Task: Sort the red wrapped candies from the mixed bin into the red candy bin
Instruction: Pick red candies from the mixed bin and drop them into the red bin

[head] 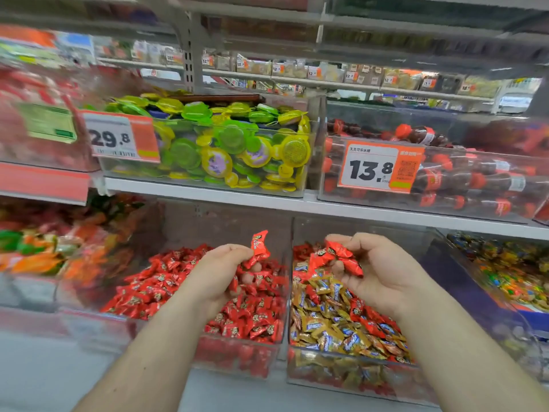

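My left hand (221,270) hovers over the red candy bin (237,359) and pinches a red wrapped candy (259,244) that sticks up from its fingertips. My right hand (375,270) is palm-up over the mixed bin (341,382) and holds several red wrapped candies (338,257) in its curled fingers. The red candy bin is full of red candies. The mixed bin holds mostly gold-wrapped candies (329,328) with red ones scattered among them.
Clear bins stand side by side on a shop shelf. Orange and green sweets (44,254) lie to the left, multicoloured sweets (511,275) to the right. On the shelf above are green and yellow discs (225,144) and cola-bottle sweets (475,179), with price tags in front.
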{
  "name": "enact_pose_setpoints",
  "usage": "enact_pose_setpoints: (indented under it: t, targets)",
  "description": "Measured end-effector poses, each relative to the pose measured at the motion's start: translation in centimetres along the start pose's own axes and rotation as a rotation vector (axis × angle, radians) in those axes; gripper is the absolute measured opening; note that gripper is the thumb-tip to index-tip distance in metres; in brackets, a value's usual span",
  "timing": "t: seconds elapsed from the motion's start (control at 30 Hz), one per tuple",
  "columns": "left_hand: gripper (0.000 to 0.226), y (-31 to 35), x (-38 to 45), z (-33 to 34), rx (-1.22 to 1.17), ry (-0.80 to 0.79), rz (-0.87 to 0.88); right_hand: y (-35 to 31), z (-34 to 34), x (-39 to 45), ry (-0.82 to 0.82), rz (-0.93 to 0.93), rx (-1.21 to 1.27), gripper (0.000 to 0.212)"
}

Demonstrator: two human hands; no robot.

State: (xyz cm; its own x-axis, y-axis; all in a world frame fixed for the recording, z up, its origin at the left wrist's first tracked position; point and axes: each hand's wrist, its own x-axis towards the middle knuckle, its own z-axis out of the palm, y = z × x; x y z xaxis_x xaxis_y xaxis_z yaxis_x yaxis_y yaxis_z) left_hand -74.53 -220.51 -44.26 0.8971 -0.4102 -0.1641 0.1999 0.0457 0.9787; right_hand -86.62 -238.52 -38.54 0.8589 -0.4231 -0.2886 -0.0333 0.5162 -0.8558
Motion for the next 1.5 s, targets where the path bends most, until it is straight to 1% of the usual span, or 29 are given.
enact_pose_setpoints:
  t: [0.13, 0.23, 0.37, 0.43, 0.47, 0.5, 0.53, 0.57, 0.6, 0.67, 0.7, 0.73, 0.77, 0.8, 0.83, 0.87, 0.93, 0.97, 1.03, 1.1, 1.13, 1.2, 1.27, 1.37, 1.43, 1.5]
  targets:
    - [0.009, -0.2, 0.2, -4.4, 0.113, 0.127, 0.017, 2.0, 6.1, 1.2, -0.072, 0.035, -0.224, 0.021]
    - [0.01, -0.3, -0.1, -6.7, 0.189, 0.194, 0.035, 3.9, 9.1, 2.6, -0.052, 0.054, -0.346, 0.019]
    - [0.006, -0.4, -0.2, -8.8, 0.218, 0.271, 0.067, 5.9, 11.7, 4.6, -0.016, 0.061, -0.387, 0.015]
    - [0.002, -0.4, 0.1, -9.6, 0.254, 0.308, 0.092, 6.5, 12.4, 5.2, -0.057, 0.073, -0.404, 0.011]
    - [0.004, -0.5, 0.3, -10.0, 0.321, 0.325, 0.106, 6.7, 12.6, 5.4, -0.089, 0.088, -0.457, 0.011]
    - [0.013, -0.6, 0.6, -10.4, 0.489, 0.335, 0.106, 6.9, 12.6, 5.6, -0.107, 0.09, -0.545, 0.019]
    - [0.023, -0.6, 0.6, -10.7, 0.761, 0.337, 0.085, 7.0, 12.5, 5.9, -0.109, 0.059, -0.663, 0.03]
    - [0.033, -0.6, 0.4, -10.7, 1.02, 0.312, 0.077, 7.1, 12.3, 6.1, -0.112, -0.009, -0.801, 0.037]
    - [0.039, -0.4, 0.3, -10.5, 1.207, 0.247, 0.094, 7.1, 12.1, 6.2, -0.135, -0.11, -0.986, 0.04]
    - [0.044, -0.5, 0.2, -9.6, 1.386, 0.004, 0.105, 7.5, 11.5, 6.4, -0.279, -0.294, -1.508, 0.048]
    - [0.048, -0.7, 0.1, -9.1, 1.432, -0.134, 0.075, 8.1, 11.2, 6.5, -0.387, -0.323, -1.748, 0.055]
    - [0.052, -0.9, 0.1, -8.9, 1.474, -0.262, 0.019, 8.8, 11.1, 6.7, -0.498, -0.303, -1.934, 0.063]
    - [0.054, -0.9, 0.2, -8.9, 1.515, -0.351, -0.034, 9.6, 11.0, 6.7, -0.592, -0.26, -2.068, 0.068]
    - [0.055, -0.8, 0.3, -9.2, 1.554, -0.389, -0.075, 10.4, 11.0, 6.8, -0.666, -0.22, -2.16, 0.071]
    - [0.056, -0.7, 0.5, -9.6, 1.593, -0.375, -0.097, 11.1, 11.0, 6.6, -0.719, -0.177, -2.23, 0.073]
    - [0.055, -0.5, 0.7, -10.2, 1.624, -0.32, -0.104, 11.5, 11.0, 6.6, -0.752, -0.129, -2.293, 0.074]
    - [0.052, -0.4, 1.0, -11.1, 1.631, -0.161, -0.102, 11.6, 11.1, 6.5, -0.763, -0.038, -2.383, 0.073]
    - [0.052, -0.6, 0.9, -11.4, 1.622, -0.1, -0.108, 11.2, 11.3, 6.4, -0.768, 0.0, -2.41, 0.072]
    - [0.051, -1.0, 0.9, -11.5, 1.582, -0.041, -0.108, 10.5, 11.5, 6.0, -0.793, 0.03, -2.435, 0.069]
    - [0.049, -1.3, 0.9, -11.3, 1.523, 0.005, -0.04, 9.9, 11.4, 5.6, -0.8, 0.009, -2.394, 0.067]
    - [0.049, -1.3, 0.8, -11.1, 1.489, 0.035, 0.003, 9.7, 11.3, 5.4, -0.772, -0.037, -2.347, 0.066]
    - [0.048, -1.1, 0.6, -10.4, 1.405, 0.083, 0.118, 9.2, 10.7, 5.1, -0.681, -0.197, -2.217, 0.063]
    - [0.044, -1.1, 0.5, -9.5, 1.282, 0.088, 0.254, 8.5, 9.9, 4.6, -0.579, -0.393, -2.053, 0.057]
    - [0.039, -1.0, 0.0, -7.5, 1.118, 0.075, 0.414, 7.1, 8.1, 3.1, -0.425, -0.681, -1.808, 0.043]
    - [0.035, -0.7, -0.4, -5.9, 1.061, 0.079, 0.508, 5.8, 6.5, 2.0, -0.309, -0.773, -1.643, 0.032]
    - [0.032, -0.2, -1.0, -3.9, 1.009, 0.09, 0.594, 4.3, 4.4, 1.2, -0.174, -0.77, -1.446, 0.025]
